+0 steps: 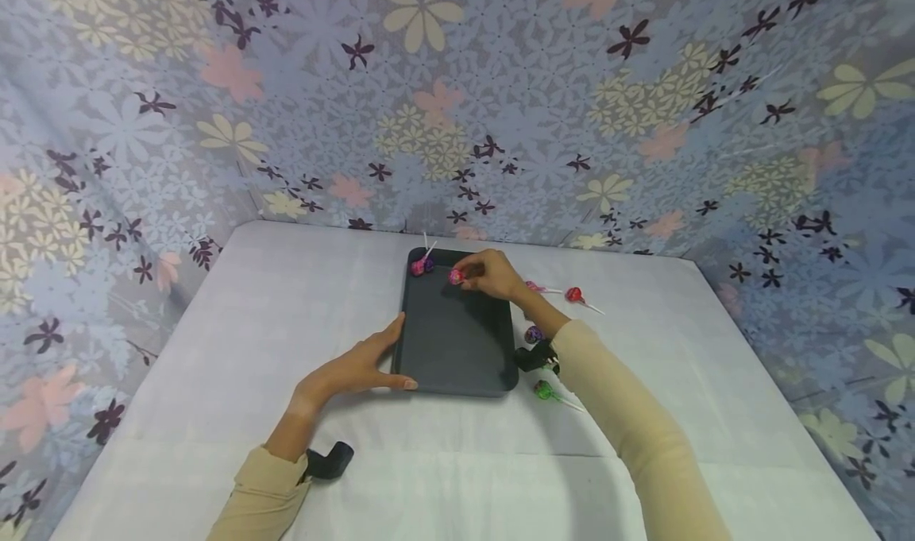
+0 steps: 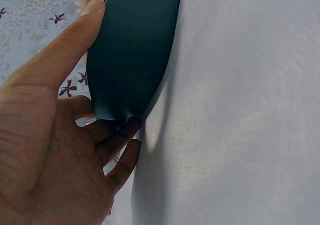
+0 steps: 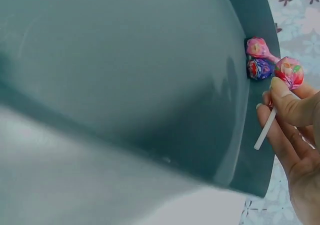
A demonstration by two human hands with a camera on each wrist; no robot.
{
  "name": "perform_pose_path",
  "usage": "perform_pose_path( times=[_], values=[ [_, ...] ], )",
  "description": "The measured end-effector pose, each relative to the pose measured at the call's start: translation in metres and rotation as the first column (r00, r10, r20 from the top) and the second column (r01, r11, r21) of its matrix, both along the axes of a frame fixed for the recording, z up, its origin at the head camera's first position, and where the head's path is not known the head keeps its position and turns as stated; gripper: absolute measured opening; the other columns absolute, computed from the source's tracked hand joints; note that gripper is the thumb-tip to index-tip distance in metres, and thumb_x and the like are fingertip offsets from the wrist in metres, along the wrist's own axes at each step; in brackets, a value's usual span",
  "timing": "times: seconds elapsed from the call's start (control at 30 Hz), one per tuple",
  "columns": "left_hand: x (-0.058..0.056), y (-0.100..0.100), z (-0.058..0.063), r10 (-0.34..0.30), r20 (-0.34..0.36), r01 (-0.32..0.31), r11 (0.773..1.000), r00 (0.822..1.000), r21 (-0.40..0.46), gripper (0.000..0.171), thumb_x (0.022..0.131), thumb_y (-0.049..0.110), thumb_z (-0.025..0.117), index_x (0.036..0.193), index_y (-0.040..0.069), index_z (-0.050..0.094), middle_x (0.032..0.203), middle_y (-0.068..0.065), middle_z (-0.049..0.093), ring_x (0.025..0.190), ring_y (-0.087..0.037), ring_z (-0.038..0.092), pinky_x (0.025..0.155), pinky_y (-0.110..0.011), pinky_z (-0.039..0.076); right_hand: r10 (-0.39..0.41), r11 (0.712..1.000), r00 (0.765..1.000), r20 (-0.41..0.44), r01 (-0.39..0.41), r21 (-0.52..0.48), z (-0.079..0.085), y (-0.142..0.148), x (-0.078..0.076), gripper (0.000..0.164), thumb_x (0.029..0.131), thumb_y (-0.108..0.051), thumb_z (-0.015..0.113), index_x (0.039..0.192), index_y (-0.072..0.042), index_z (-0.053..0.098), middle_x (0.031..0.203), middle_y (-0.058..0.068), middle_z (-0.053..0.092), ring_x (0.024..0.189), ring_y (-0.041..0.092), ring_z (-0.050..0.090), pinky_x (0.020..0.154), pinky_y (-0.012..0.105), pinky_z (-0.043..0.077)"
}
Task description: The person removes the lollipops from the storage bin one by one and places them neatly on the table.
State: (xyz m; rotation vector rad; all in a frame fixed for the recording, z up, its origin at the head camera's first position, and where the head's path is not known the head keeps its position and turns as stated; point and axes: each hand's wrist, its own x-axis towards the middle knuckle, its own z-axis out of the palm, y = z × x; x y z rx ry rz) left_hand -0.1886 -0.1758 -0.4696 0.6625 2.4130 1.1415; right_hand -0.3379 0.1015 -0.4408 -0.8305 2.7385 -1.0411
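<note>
The pink lollipop (image 3: pixel 289 72) is pinched between the thumb and fingers of the right hand (image 1: pixel 493 273) — its wrapped head just past the thumb tip, its white stick running back under the thumb and out below the grip. It is over the far part of the tray (image 1: pixel 457 342), to the right of a second pink one (image 1: pixel 418 268) and a purple one (image 1: pixel 429 264) that lie side by side in the far left corner, their sticks pointing up past the rim. The left hand (image 1: pixel 357 366) grasps nothing; it is spread about the near left corner, fingers against the side wall, thumb at the near edge. Right of the tray, on the white cloth (image 1: pixel 322 287), are a red lollipop (image 1: pixel 574 295), a green one (image 1: pixel 543 390) and — partly hidden by the right arm — two more.
</note>
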Motion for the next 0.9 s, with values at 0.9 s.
perform_pose_path(
  times=[0.9],
  values=[
    [-0.005, -0.004, 0.004, -0.023, -0.003, 0.023, 1.000, 1.000, 0.018, 0.115, 0.081, 0.047, 0.077, 0.157, 0.007, 0.000, 0.164, -0.016, 0.006, 0.149, -0.040, 0.008, 0.118, -0.059, 0.014, -0.148, 0.974, 0.988, 0.032, 0.151, -0.171, 0.014, 0.078, 0.012, 0.026, 0.082, 0.007, 0.072, 0.109, 0.007, 0.070, 0.100, 0.026, 0.071, 0.087, 0.034, 0.070, 0.065, 0.030, 0.058]
  ],
)
